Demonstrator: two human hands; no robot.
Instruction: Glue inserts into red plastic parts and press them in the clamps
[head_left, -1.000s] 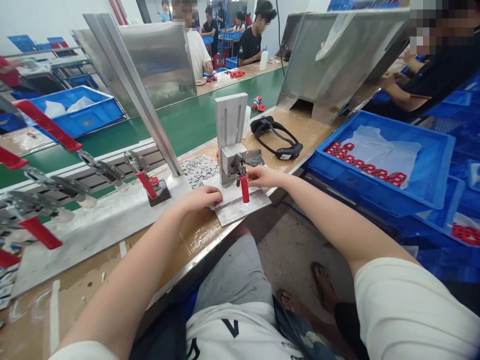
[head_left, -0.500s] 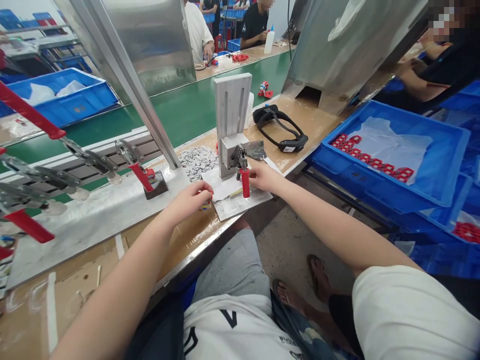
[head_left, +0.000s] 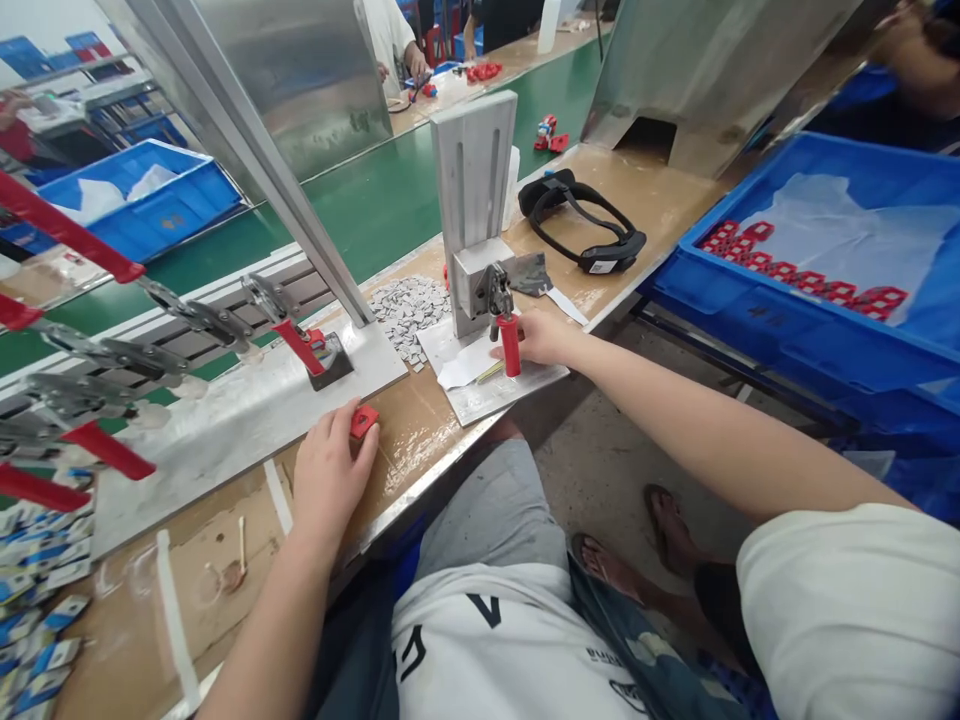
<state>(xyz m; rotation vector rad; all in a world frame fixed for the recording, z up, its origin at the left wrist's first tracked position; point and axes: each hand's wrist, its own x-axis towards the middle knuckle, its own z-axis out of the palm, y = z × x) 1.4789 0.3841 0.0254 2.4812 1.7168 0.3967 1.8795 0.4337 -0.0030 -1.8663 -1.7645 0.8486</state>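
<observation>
My left hand (head_left: 330,465) is over the bench, thumb and fingers closed on a small red plastic part (head_left: 365,420). My right hand (head_left: 546,338) is at the small metal fixture (head_left: 474,215), just behind the red handle of its toggle clamp (head_left: 510,347). Its fingers are curled and partly covered by that handle; a fingertip shows to the handle's left, and what they hold is hidden. White paper (head_left: 463,362) and a thin yellowish strip (head_left: 490,372) lie on the fixture's base.
Several red-handled toggle clamps (head_left: 112,450) line the long metal plate at left. Small grey pieces (head_left: 411,312) lie heaped behind the bench. A black headset (head_left: 592,225) rests beyond the fixture. At right, a blue crate (head_left: 810,290) holds red parts. Co-workers sit across the green belt (head_left: 360,215).
My left hand has moved left and nearer, away from the fixture's base, with the red part in it. My right hand stays behind the clamp handle. The view has shifted slightly.
</observation>
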